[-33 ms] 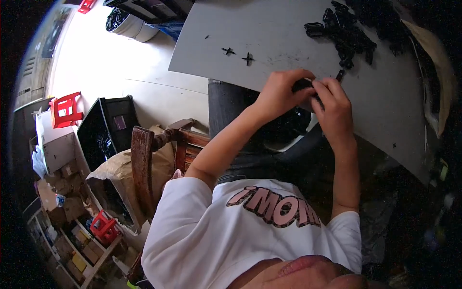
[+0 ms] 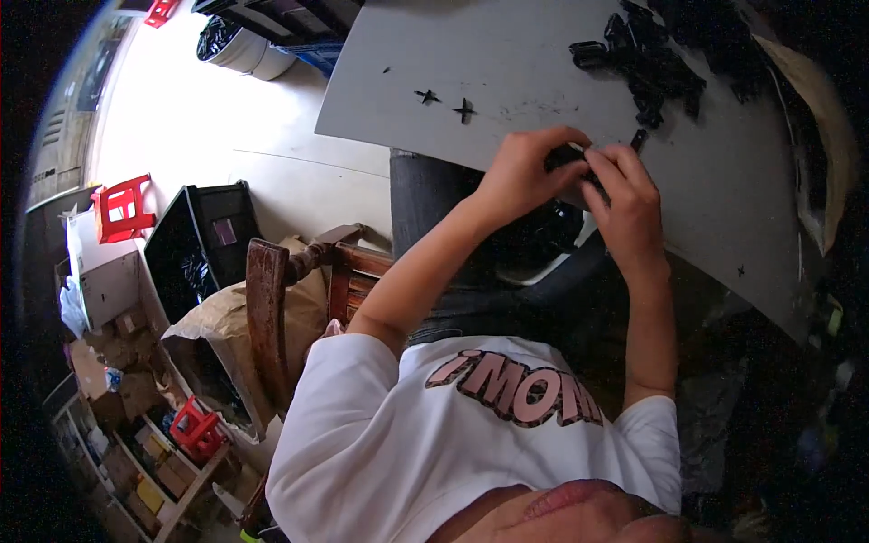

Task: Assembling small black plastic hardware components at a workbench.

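Both my hands meet over the near edge of the grey table (image 2: 434, 50). My left hand (image 2: 527, 176) has its thumb and forefinger curled round a small black part (image 2: 561, 157), mostly covered by the fingers. From the other side, the bent fingertips of my right hand (image 2: 626, 192) come up against my left fingertips, pinched at the same part. What shape the part has, I cannot tell. Just beyond my right hand lies a short black piece (image 2: 639, 140). Two black cross-shaped pieces (image 2: 464, 110) rest on the table to the left, apart from my hands.
A heap of black plastic parts (image 2: 643, 68) covers the table's far right, beside a brown paper bag (image 2: 819, 136). Dark crumbs are scattered on the tabletop. To my left stand a wooden chair (image 2: 265, 290), a black crate (image 2: 195, 244) and a red stool (image 2: 124, 210).
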Action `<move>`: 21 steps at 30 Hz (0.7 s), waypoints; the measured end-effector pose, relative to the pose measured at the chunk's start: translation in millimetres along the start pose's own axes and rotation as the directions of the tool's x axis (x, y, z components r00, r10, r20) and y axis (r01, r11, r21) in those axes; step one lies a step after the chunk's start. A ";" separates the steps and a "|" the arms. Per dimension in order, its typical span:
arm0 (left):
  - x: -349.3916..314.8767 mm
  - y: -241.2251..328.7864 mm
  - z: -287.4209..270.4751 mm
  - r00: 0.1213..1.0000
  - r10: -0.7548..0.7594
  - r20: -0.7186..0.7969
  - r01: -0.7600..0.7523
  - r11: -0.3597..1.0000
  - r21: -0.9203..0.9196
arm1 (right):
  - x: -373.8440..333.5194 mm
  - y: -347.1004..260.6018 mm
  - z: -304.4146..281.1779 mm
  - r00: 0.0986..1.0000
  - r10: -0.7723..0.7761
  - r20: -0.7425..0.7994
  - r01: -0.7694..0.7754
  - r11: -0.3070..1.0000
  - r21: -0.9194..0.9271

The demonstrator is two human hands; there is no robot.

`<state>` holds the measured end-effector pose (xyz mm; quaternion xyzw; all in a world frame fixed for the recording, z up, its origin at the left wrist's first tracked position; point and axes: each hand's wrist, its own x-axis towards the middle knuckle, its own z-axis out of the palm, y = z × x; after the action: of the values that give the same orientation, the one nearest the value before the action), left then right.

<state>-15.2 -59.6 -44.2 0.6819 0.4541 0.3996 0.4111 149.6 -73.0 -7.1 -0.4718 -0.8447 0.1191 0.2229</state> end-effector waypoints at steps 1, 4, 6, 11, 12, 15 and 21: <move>0.2 -2.3 -2.8 0.998 -0.053 0.032 0.057 0.988 -0.143 | 1.0 -0.6 -1.0 1.000 0.008 0.000 -0.008 1.000 -0.008; -0.3 -9.9 -6.9 0.997 0.022 0.072 0.006 0.931 -0.366 | -0.5 2.8 -5.5 0.952 0.305 0.030 -0.298 0.901 0.315; -1.6 -3.4 -13.8 0.980 -0.045 0.195 0.120 0.911 -0.394 | -11.1 14.1 2.1 0.839 0.399 0.369 -0.538 0.518 0.664; -17.5 -5.4 -13.7 0.974 0.109 0.198 -0.061 0.971 -0.233 | -29.2 20.6 4.2 0.888 0.292 0.356 -0.454 0.678 0.578; -23.4 -1.0 -15.8 0.978 0.078 0.196 -0.056 0.992 -0.117 | -25.5 22.8 1.3 0.886 0.298 0.356 -0.459 0.676 0.577; -34.4 9.2 -18.8 0.980 0.058 0.193 -0.070 0.996 0.060 | -6.6 44.5 -6.7 0.893 0.448 -0.044 -0.375 0.795 0.478; -25.0 18.5 -14.3 0.972 0.151 0.180 -0.189 0.958 0.215 | 34.0 103.5 13.8 0.862 0.254 -0.439 -0.314 0.947 -0.068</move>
<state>-29.7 -85.1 -26.5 0.7918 0.4022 0.3214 0.3287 204.4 10.4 -52.7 -0.6198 -0.7031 -0.0129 0.3483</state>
